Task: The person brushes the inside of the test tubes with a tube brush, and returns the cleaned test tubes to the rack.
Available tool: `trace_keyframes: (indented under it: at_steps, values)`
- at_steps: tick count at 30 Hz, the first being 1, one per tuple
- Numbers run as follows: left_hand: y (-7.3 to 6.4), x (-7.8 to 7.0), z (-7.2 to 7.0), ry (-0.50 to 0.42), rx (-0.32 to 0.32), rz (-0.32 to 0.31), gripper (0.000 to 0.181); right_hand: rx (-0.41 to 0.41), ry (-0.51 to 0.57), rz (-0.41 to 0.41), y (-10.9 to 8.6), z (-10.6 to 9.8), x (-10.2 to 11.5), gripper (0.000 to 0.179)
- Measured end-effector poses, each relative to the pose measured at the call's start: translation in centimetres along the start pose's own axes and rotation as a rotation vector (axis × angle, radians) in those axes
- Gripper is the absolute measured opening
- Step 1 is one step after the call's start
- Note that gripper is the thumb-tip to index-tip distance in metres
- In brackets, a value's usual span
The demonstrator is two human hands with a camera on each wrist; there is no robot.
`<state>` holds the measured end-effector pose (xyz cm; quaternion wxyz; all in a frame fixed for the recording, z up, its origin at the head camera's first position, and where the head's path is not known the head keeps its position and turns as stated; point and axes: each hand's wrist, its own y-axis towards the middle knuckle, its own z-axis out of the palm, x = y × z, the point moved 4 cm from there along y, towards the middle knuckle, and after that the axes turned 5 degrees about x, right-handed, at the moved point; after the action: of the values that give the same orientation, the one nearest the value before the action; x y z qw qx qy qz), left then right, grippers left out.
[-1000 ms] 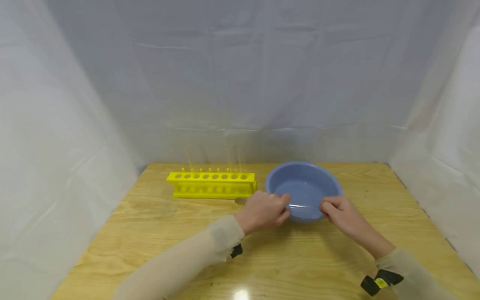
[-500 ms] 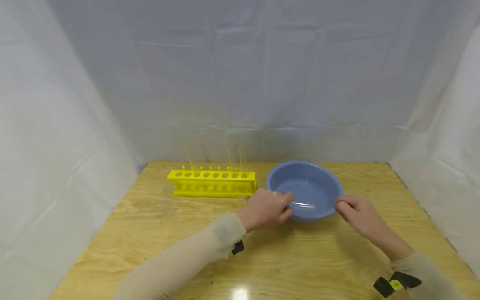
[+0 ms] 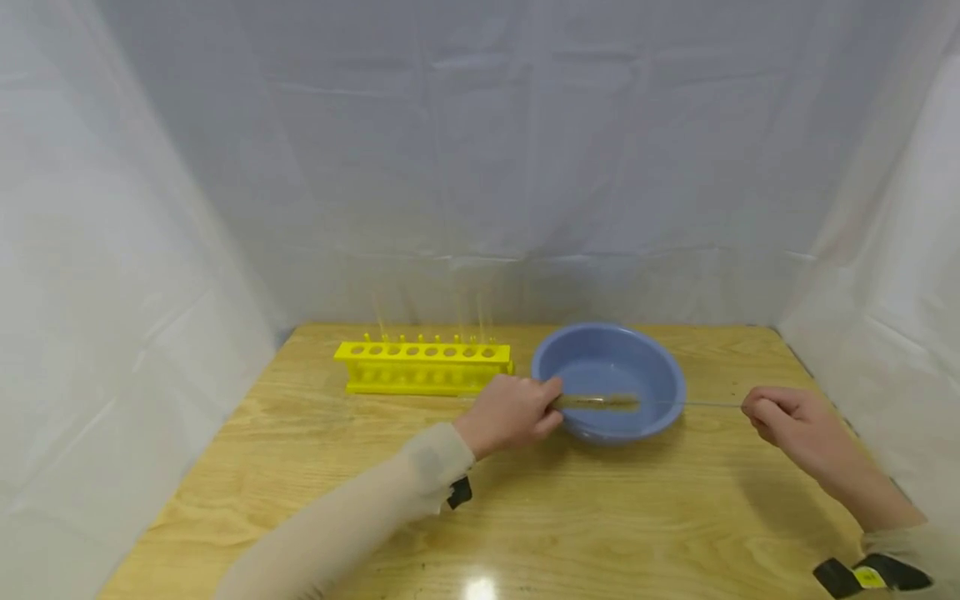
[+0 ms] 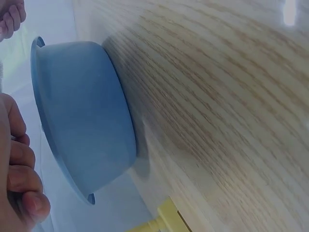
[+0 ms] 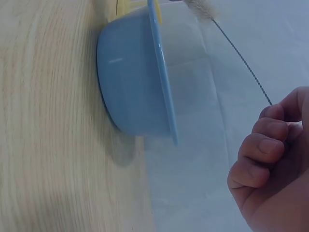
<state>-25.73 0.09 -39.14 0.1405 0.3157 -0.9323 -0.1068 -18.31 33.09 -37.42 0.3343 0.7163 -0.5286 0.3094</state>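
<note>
In the head view my left hand (image 3: 512,414) grips a clear glass test tube (image 3: 573,401) lying level over the blue basin (image 3: 611,434). Its faint closed end shows left of the fist. Pale brown bristles of a test tube brush (image 3: 618,403) show right of the fist; how much of them is inside the glass is hard to tell. Farther right, my right hand (image 3: 806,433) pinches the brush's thin wire handle. The right wrist view shows that twisted wire (image 5: 241,60) running from the bristles to my thumb and curled fingers (image 5: 263,145).
Left of the basin stands a yellow test tube rack (image 3: 423,354), with a few clear tubes (image 3: 483,315) sticking up from it. All sit on a wooden table (image 3: 600,517). White sheeting (image 3: 480,167) hangs behind and at both sides.
My right hand has moved well to the right, drawing the brush outward so its bristles and wire now show. The left hand has shifted slightly left with the test tube.
</note>
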Motion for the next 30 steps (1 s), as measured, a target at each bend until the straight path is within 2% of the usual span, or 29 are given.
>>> trace_keyframes:
  at_steps: [6,14,17,21,26,30]
  values:
    - [0.0,0.2,0.1,-0.007,-0.008,0.005,0.020,0.026,-0.026,-0.037,-0.5,-0.9,-0.4,0.039]
    - [-0.8,0.0,0.3,-0.020,0.047,0.012,0.020,0.080,0.104,-0.202,-1.1,-0.9,-1.2,0.025]
    - [-0.8,0.0,0.2,-0.022,0.050,0.000,0.019,0.059,0.116,-0.260,-1.0,-0.6,-1.1,0.025]
    - [-0.7,0.1,0.2,-0.028,0.068,-0.020,0.019,-0.004,0.080,-0.320,-0.8,-0.4,-0.4,0.025]
    - [-0.7,0.2,0.2,-0.037,0.081,-0.036,0.018,-0.061,0.010,-0.332,-0.6,0.0,0.2,0.025]
    - [-0.8,0.2,0.1,-0.036,0.077,-0.051,0.019,-0.070,0.028,-0.360,-0.4,0.4,0.2,0.025]
